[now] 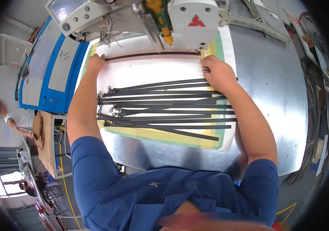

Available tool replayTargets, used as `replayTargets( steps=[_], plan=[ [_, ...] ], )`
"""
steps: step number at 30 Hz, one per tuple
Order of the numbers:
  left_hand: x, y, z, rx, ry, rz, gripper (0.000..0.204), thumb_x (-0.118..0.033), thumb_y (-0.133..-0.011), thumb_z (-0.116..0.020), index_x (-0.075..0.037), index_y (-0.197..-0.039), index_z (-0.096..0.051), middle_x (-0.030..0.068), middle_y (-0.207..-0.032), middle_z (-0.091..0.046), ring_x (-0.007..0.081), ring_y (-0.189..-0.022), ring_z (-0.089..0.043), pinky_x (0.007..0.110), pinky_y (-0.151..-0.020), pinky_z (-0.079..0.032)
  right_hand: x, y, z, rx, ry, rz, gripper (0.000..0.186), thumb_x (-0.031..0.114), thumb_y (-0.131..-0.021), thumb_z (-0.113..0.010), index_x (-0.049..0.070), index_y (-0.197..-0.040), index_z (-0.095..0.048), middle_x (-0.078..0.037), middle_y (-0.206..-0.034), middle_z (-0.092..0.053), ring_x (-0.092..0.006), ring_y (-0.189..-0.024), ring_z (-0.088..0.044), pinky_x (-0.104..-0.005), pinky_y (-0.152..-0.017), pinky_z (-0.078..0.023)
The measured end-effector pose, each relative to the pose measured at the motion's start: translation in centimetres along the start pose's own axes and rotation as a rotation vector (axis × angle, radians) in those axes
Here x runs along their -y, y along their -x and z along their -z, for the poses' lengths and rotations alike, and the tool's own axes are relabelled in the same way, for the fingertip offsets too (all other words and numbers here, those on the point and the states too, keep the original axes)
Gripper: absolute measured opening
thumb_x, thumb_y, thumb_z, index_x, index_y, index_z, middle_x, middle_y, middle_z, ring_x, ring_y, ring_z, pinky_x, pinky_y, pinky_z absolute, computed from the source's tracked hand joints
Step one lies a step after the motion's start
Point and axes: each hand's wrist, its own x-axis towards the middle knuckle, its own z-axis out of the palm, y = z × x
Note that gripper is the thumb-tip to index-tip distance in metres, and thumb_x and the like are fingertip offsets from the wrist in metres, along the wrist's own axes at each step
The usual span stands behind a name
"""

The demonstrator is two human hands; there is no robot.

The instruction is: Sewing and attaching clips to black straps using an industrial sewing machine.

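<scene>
A black strap [153, 54] lies straight along a narrow pinkish strip [149, 57] under the machine head. My left hand [96, 64] is closed at its left end, where the strap runs in under the fingers. At the other end my right hand [218, 72] has curled fingers by the strip's edge. A small dark piece shows between those fingers, too little of it visible to name. Nearer to me, several loose black straps [168, 103] lie side by side on the white sheet [145, 71], metal clasps [112, 109] at their left ends.
A white sewing machine head [193, 21] with a yellow cylinder [164, 27] hangs over the far side. Yellow and green tape [206, 143] borders the sheet on a metal table [272, 100]. A blue cabinet [52, 73] stands left; beyond, a person [18, 117] is at a wooden table [47, 146].
</scene>
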Motion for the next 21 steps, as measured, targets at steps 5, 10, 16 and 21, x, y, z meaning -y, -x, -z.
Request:
replayTargets(
  steps=[5,10,16,21],
  plan=[
    [-3.0,1.5,2.5,0.012,0.018,-0.095,0.055,-0.049,-0.108,-0.049,0.0,-0.116,-0.073,0.0279,-0.12,-0.073,0.0438,-0.115,-0.07,0.052,-0.101,-0.054,-0.8,0.8,0.5,0.003,0.03,-0.038,0.026,0.014,-0.091,-0.068,0.01,-0.116,-0.074,-0.004,-0.121,-0.07,-0.029,-0.104,-0.071,-0.0415,-0.09,-0.058],
    [-3.4,5.1,2.8,-0.026,0.371,-0.174,0.052,-0.047,-0.106,-0.057,0.002,-0.113,-0.073,0.0299,-0.109,-0.074,0.0479,-0.106,-0.071,0.051,-0.095,-0.054,-1.0,0.8,0.4,0.005,0.021,-0.018,0.025,0.014,-0.091,-0.068,0.01,-0.115,-0.074,-0.004,-0.12,-0.07,-0.0288,-0.104,-0.071,-0.0419,-0.09,-0.058],
    [-3.9,11.3,5.5,-0.046,0.394,-0.279,0.049,-0.051,-0.104,-0.061,-0.004,-0.109,-0.074,0.0287,-0.096,-0.075,0.0468,-0.096,-0.073,0.051,-0.086,-0.056,-0.8,1.2,0.6,0.002,0.043,-0.006,0.025,0.014,-0.091,-0.069,0.011,-0.116,-0.073,-0.004,-0.119,-0.07,-0.0291,-0.103,-0.071,-0.0421,-0.089,-0.058],
    [-1.1,18.7,8.7,-0.057,0.228,-0.289,0.05,-0.054,-0.095,-0.073,-0.004,-0.093,-0.071,0.0196,-0.071,-0.069,0.0406,-0.07,-0.069,0.048,-0.064,-0.051,-0.9,1.6,0.6,0.003,0.032,0.028,0.026,0.014,-0.09,-0.069,0.011,-0.116,-0.073,-0.006,-0.115,-0.069,-0.0303,-0.101,-0.07,-0.0423,-0.089,-0.058]
  ],
)
